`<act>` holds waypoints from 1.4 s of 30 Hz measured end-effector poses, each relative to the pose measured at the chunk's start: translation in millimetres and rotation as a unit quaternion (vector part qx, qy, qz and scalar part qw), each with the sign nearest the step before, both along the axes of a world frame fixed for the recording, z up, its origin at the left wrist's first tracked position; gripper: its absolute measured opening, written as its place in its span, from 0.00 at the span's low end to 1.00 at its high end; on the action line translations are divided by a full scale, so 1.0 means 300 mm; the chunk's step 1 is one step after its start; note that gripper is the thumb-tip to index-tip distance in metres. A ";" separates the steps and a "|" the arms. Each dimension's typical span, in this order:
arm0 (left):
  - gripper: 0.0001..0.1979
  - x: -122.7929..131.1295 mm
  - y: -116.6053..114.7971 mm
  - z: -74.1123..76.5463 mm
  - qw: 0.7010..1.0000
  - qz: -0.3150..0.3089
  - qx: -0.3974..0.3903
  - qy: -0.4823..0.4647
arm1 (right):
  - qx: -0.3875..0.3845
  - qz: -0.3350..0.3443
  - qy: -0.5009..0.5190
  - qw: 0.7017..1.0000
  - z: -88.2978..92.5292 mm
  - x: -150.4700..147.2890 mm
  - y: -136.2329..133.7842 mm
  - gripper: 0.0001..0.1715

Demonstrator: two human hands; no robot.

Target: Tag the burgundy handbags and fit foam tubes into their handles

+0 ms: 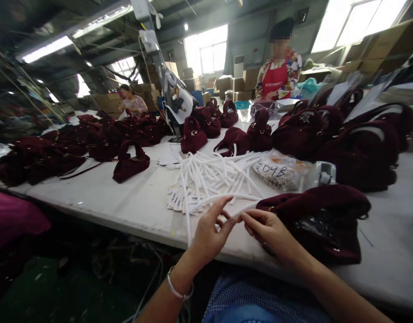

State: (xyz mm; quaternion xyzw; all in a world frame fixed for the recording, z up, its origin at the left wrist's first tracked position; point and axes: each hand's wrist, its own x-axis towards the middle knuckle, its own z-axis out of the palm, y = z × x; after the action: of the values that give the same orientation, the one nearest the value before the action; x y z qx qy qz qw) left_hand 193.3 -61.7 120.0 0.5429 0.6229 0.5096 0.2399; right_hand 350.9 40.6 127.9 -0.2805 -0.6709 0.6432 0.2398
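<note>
Far to the left of the hands, a heap of maroon bags (115,130) covers the back of the white desk (92,193), with a seated person (135,103) in a patterned top behind it. Nearer, but well apart from the left hand, a single maroon handbag (131,165) stands with its handle up. Just beyond the left hand lie fanned printed labels (178,200), and farther out from them spreads a loose pile of white tubes (215,172).

The left hand (209,231), with a bangle (179,287) at its wrist, has its forefinger stretched out and its thumb apart from it, the other fingers curled; whether it grips anything I cannot tell. Its thumb tip meets the fingertips of the right hand (271,231), which are drawn together by the end of a near white tube (245,207); what lies between them is too small to tell. That tube runs from the fingertips towards an open-topped maroon bag (327,224) just beside the right hand, on its right.

Beyond the right hand are a clear packet (280,171) marked "09B" and, farther off, a standing person (278,76) in a red apron. Right of the packet sit a white device (323,172) and larger maroon bags (361,152).
</note>
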 end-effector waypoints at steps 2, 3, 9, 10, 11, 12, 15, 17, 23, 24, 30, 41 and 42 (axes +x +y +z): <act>0.22 0.034 0.025 0.020 0.996 -0.086 -0.005 -0.021 | 0.076 0.012 -0.040 0.996 0.014 0.053 -0.010 0.24; 0.19 0.050 0.036 0.024 0.993 -0.116 -0.007 -0.026 | 0.106 0.010 -0.057 0.993 0.019 0.078 -0.014 0.24; 0.08 0.110 0.074 0.000 0.992 -0.125 -0.005 -0.004 | 0.245 -0.115 -0.165 0.948 0.028 0.220 -0.030 0.19; 0.08 0.118 0.081 -0.006 0.991 -0.131 -0.005 -0.004 | 0.264 -0.147 -0.167 0.939 0.024 0.240 -0.030 0.18; 0.08 0.125 0.089 -0.013 0.991 -0.135 -0.005 -0.009 | 0.281 -0.175 -0.164 0.929 0.020 0.258 -0.030 0.16; 0.08 0.133 0.101 -0.021 0.991 -0.136 -0.002 -0.017 | 0.299 -0.199 -0.157 0.920 0.016 0.273 -0.029 0.15; 0.08 0.158 0.152 -0.054 0.995 -0.097 0.015 -0.031 | 0.353 -0.250 -0.141 0.890 0.015 0.297 -0.024 0.12; 0.13 0.174 0.193 -0.078 0.997 -0.066 0.024 -0.017 | 0.382 -0.274 -0.146 0.871 0.025 0.296 -0.021 0.12; 0.10 0.209 0.271 -0.120 0.998 -0.035 0.039 -0.025 | 0.382 -0.302 -0.155 0.859 0.064 0.267 -0.008 0.15; 0.09 0.214 0.273 -0.121 0.998 -0.037 0.038 -0.045 | 0.375 -0.307 -0.158 0.860 0.065 0.263 -0.003 0.15; 0.11 0.228 0.230 -0.082 0.985 -0.025 0.047 -0.161 | 0.293 -0.296 -0.174 0.892 0.049 0.249 0.022 0.18; 0.13 0.266 0.196 -0.070 0.969 -0.118 0.033 -0.214 | 0.164 -0.284 -0.085 0.941 0.087 0.206 -0.008 0.21; 0.10 0.262 0.196 -0.072 0.970 -0.112 0.038 -0.211 | 0.201 -0.284 -0.102 0.932 0.092 0.210 -0.012 0.20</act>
State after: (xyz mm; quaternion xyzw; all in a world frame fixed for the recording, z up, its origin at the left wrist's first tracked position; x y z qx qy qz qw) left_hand 272.0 -3.0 98.5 0.4983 0.4731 0.6059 0.4009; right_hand 413.8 37.0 155.5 -0.4692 -0.6990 0.3685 0.3942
